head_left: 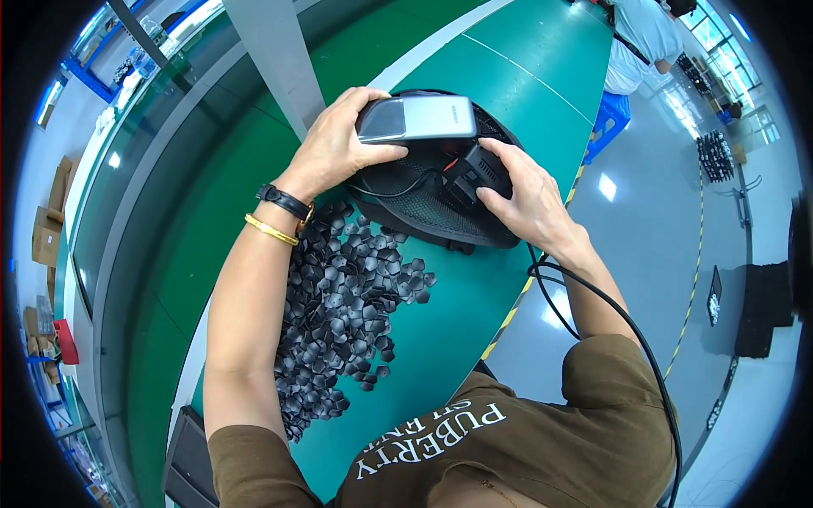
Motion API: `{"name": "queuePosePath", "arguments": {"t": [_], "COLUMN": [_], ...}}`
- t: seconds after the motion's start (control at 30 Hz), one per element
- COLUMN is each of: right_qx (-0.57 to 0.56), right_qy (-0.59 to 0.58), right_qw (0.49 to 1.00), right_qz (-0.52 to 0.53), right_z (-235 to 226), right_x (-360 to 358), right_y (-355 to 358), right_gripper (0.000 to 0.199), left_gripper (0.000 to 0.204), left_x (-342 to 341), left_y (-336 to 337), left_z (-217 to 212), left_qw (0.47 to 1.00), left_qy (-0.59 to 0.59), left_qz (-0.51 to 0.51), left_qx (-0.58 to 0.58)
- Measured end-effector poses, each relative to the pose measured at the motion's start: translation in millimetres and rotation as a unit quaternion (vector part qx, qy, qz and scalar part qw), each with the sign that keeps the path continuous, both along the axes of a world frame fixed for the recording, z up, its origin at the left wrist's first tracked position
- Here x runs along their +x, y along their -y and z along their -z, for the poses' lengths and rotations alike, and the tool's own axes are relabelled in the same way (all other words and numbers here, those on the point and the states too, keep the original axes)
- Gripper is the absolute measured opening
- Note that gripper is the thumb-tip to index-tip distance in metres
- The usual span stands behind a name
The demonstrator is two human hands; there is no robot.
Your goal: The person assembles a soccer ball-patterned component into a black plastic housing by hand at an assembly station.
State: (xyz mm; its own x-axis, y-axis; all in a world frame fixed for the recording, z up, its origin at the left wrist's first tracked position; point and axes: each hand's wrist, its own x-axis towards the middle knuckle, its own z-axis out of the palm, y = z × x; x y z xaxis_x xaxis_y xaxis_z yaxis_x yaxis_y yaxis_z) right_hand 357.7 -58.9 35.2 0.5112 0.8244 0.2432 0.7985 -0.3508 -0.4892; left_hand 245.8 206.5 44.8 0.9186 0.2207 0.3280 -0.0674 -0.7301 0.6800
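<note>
My left hand [333,142] is closed around the end of a silver and glossy black rectangular device [436,117], which looks like a power bank. My right hand [535,201] grips a small black ribbed box [481,168] between thumb and fingers; a bit of red shows beside it. Under both lies a black mesh-lined bag or shell [415,218], resting on the green table. A thin cable curves across the mesh. To the left of the shell spreads a heap of small dark grey pentagonal pieces [343,284], partly behind my left forearm.
The green table [457,296] has a striped yellow-black edge on its right. A thick black cable [622,317] loops past my right arm. A grey post [275,55] rises at the table's far left side. Another person [639,42] is by a blue stool [608,123] at the far right.
</note>
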Motion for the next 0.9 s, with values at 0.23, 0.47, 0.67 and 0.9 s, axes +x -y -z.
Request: {"name": "queuePosePath", "arguments": {"t": [0.23,0.47,0.67,0.9], "right_qx": [0.005,-0.054,-0.105,-0.126], "right_qy": [-0.005,0.090,0.139,0.199], "right_qw": [1.000,0.994,0.985,0.972], "right_qz": [0.001,0.005,0.015,0.027], "right_z": [-8,-13,-16,-14], "right_x": [-6,-8,-15,-3], "right_y": [9,5,-1,-7], "right_gripper": [0.061,0.062,0.061,0.060], "left_gripper": [0.062,0.062,0.059,0.059], "left_x": [7,16,16,22], "left_y": [-13,-22,-21,-5], "left_z": [11,10,17,-2], "left_qw": [0.996,0.988,0.982,0.953], "left_qy": [-0.091,-0.138,-0.137,-0.203], "left_qz": [0.021,0.054,0.047,0.030], "left_qx": [-0.012,0.040,0.118,0.222]}}
